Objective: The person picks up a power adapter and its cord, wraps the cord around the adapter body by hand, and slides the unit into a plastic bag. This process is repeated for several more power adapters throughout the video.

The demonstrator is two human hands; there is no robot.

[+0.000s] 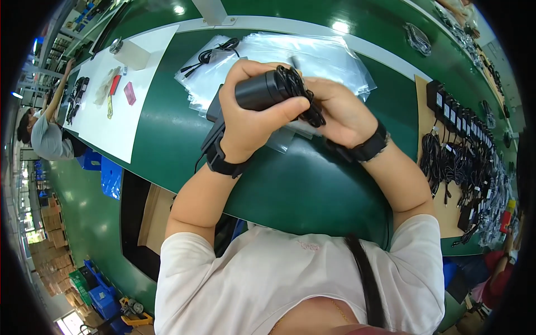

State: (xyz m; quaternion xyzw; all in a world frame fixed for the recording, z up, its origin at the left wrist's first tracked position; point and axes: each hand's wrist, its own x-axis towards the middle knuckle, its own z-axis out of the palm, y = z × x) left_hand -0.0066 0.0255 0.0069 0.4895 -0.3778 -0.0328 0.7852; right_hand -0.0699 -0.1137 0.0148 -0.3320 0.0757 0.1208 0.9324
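My left hand [245,120] is wrapped round a black power adapter [258,92], its thumb pressing against the coiled black cable [296,89] at the adapter's end. On the other side, my right hand [341,114] grips the same coil; its fingertips are partly hidden behind the cable. A blurred dark tip sticks up above the coil. Beneath both hands lies a spread pile of clear plastic bags [318,47] on the green table [312,190]. Another black cable [215,54] rests on the bags at the upper left. A black band is on each wrist.
Several black adapters with bundled cables [458,120] line a brown board [421,95] at the right. At the left, a white sheet [151,78] bears a bottle [131,54], a pink block [129,93] and more cables [77,97]. Other people work at the far left and right.
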